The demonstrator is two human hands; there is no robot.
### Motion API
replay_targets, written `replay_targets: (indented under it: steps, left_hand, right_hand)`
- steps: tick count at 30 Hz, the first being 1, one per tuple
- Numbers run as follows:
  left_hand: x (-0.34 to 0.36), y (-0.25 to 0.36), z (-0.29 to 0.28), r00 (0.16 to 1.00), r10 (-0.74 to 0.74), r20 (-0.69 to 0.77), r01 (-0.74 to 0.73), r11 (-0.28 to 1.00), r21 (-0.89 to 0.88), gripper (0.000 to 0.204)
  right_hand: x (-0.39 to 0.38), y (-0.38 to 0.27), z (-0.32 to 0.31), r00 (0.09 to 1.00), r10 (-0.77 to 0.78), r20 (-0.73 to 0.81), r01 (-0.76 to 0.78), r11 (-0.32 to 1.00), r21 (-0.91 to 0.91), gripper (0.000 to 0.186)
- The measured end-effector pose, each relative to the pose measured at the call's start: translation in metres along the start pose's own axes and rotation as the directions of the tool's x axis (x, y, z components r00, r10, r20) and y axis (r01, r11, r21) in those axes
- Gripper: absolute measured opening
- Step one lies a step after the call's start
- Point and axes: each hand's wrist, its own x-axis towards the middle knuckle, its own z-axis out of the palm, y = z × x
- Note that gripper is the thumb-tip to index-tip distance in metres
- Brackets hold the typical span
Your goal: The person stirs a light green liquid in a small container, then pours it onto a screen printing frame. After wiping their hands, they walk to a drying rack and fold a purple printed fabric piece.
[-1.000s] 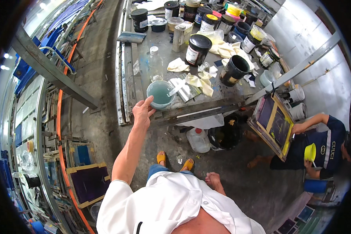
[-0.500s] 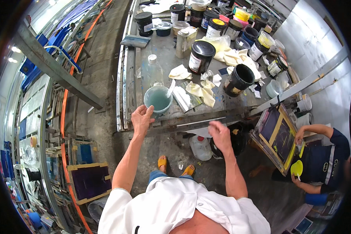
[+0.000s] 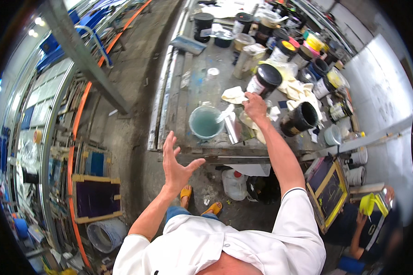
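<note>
My left hand (image 3: 176,167) has its fingers spread, empty, in front of the bench's near left corner. Just above and right of it sits a round tub (image 3: 205,123) of pale blue-green liquid with a white stick in it. My right hand (image 3: 254,106) reaches over the bench (image 3: 192,94) with curled fingers at pale crumpled cloths (image 3: 234,95), just below a black-lidded jar (image 3: 264,80); I cannot make out what its fingers hold, if anything. Beside the tub lie a silvery flat piece (image 3: 235,128) and more cloths. An open black bucket (image 3: 299,118) stands to the right.
Many jars (image 3: 282,50) crowd the back of the bench. A metal post (image 3: 78,55) and racks of framed screens (image 3: 96,199) are at left. At lower right a co-worker's arm (image 3: 358,236) holds a yellow tool near a framed screen (image 3: 326,192). A jug (image 3: 234,185) is under the bench.
My left hand has let go of the tub and drawn back with spread fingers. My right hand has risen from below the bench edge to the cloths. The view has shifted.
</note>
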Motion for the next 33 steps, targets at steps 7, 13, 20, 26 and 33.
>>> replay_targets:
  steps: [7,13,20,26,33]
  left_hand:
    - [0.01,0.013,-0.036,0.778,0.507,-0.371,-0.438,0.861,0.259,0.136]
    - [0.016,0.003,-0.051,0.706,0.601,-0.374,-0.539,0.799,0.267,0.146]
    - [0.022,0.003,-0.034,0.753,0.528,-0.393,-0.531,0.84,0.111,0.15]
    - [0.023,0.019,0.001,0.683,0.699,-0.209,-0.69,0.713,0.129,0.15]
    - [0.012,0.044,0.039,0.59,0.803,-0.09,-0.803,0.594,0.036,0.126]
  right_hand:
    - [0.041,0.021,0.034,0.99,-0.061,0.125,0.071,0.994,-0.08,0.031]
    - [0.03,0.003,0.015,0.992,0.124,0.007,-0.124,0.992,-0.03,0.023]
    - [-0.084,-0.007,-0.087,0.932,0.134,-0.335,0.002,0.926,0.377,0.012]
    - [-0.203,-0.076,-0.148,0.977,0.124,0.172,-0.198,0.236,0.951,0.011]
    - [-0.26,-0.119,-0.132,0.972,0.014,0.235,-0.229,0.289,0.93,0.031]
